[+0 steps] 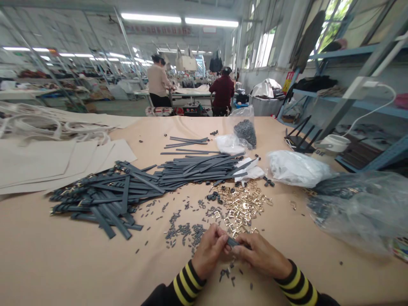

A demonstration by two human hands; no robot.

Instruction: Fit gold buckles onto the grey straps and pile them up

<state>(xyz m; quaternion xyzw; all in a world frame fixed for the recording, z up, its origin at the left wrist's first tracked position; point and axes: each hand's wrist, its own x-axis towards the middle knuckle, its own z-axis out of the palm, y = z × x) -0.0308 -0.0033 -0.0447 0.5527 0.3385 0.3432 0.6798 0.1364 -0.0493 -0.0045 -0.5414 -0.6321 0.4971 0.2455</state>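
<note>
Grey strap piece [232, 242] is pinched between the fingertips of the left hand [208, 250] and right hand [259, 255]; gold metal buckles [242, 208] are heaped just ahead, with short grey tabs [183, 233] scattered to the left.

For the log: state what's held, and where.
The left hand and right hand pinch a short dark grey strip at its two ends.

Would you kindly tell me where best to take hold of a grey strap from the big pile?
Take the near-edge strap by its free end, from above on your side: it lies flat, clear of the others there.
</note>
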